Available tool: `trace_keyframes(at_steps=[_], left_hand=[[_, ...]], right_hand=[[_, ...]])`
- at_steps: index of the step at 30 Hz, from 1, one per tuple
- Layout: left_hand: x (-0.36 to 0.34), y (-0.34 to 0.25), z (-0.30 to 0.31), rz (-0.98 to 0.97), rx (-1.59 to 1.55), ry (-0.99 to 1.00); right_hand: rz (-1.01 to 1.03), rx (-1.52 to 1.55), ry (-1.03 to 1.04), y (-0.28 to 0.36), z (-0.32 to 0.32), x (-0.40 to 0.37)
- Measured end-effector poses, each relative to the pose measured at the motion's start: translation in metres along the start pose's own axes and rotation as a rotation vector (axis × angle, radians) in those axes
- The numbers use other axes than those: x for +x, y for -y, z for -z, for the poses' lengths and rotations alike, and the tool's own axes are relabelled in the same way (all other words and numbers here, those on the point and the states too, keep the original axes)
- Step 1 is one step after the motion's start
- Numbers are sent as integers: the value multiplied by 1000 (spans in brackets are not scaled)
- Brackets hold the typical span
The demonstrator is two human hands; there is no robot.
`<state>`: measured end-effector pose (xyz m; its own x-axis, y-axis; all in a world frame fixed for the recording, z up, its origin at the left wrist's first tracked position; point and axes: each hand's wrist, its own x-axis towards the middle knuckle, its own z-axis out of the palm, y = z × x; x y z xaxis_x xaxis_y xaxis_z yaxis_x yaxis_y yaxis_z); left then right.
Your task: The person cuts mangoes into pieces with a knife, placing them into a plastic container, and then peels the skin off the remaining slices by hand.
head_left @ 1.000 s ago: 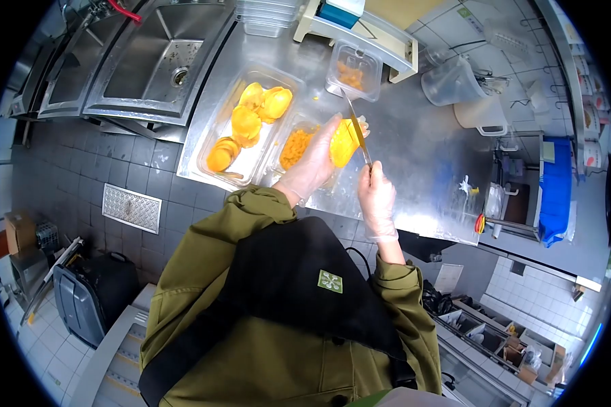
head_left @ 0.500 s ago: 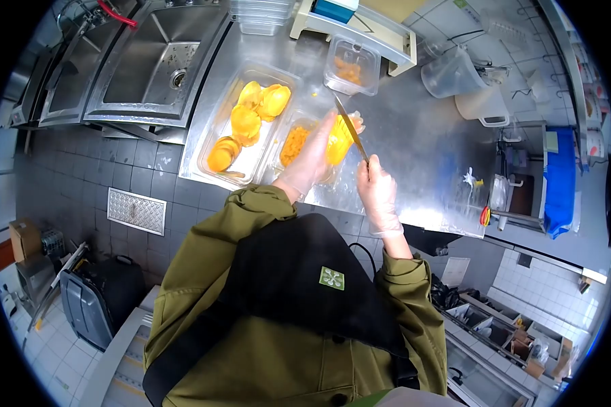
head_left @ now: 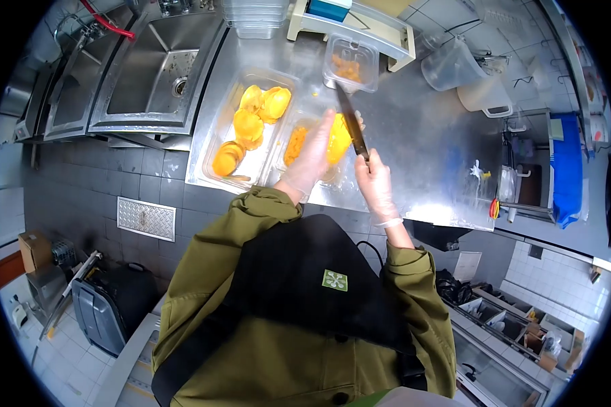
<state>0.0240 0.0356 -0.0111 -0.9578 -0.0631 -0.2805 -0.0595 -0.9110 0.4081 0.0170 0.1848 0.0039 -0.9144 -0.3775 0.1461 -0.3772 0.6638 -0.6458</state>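
Note:
My left hand (head_left: 311, 159), in a clear glove, cradles a yellow peeled mango piece (head_left: 338, 141), its fingertips showing past the far side. My right hand (head_left: 375, 182), also gloved, is wrapped round the handle of a knife (head_left: 352, 121). The blade points away from me and overlaps the right side of the mango. Under and beside my left hand is a clear container of diced mango (head_left: 295, 144), partly hidden. To its left lies a clear tray (head_left: 214, 146) with several peeled mango pieces (head_left: 249, 127).
Behind the knife tip, another clear container (head_left: 366, 78) with orange pieces stands on the steel table (head_left: 428, 156). A low cream rack (head_left: 397, 41) and stacked clear containers (head_left: 254, 17) are at the back. A sink (head_left: 153, 68) lies left, plastic jugs (head_left: 451, 68) at the right.
The knife blade has turned, now showing its broad dark face instead of a thin edge. My left hand still holds the mango in nearly the same place. The whole view has shifted slightly.

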Motion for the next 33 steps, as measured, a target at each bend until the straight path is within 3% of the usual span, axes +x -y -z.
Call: trace_keyframes(at_steps=[2, 4, 8, 11, 14, 15, 16, 18, 22, 26, 29, 31, 33], left_hand=[[0, -4, -3, 24, -38, -82], [-2, -5, -2, 36, -32, -70], [-18, -8, -7, 12, 19, -100], [-20, -16, 1, -39, 383, -198], [-30, -39, -3, -168, 1055, -30], [-30, -52, -10, -122, 1232, -24], [-30, -60, -13, -94, 1285, -13], [-27, -72, -17, -51, 1388, 8], [-12, -68, 7, -214, 1072, -80], [-30, -64, -9, -22, 769, -191], [-37, -64, -11, 108, 630, -81], [-46, -54, -15, 98, 556, -40], [-44, -43, -11, 102, 476, 35]], right_hand=[[-100, 408, -73, 1, -11, 1], [-302, 648, -7, 16, -14, 8], [-519, 822, 134, 45, -14, 16], [-495, 728, 190, 51, -7, 22], [-443, 651, 315, 41, 1, 32], [-391, 644, 318, 30, -6, 32], [-339, 637, 320, 32, -7, 35], [-459, 635, 447, 45, 14, 38], [-479, 769, 393, 43, 10, 21], [-526, 1091, 392, 41, 7, 4], [-548, 1305, 289, 36, 3, 8], [-568, 1458, 229, 37, 4, 11], [-545, 1678, 340, 22, -4, 11]])
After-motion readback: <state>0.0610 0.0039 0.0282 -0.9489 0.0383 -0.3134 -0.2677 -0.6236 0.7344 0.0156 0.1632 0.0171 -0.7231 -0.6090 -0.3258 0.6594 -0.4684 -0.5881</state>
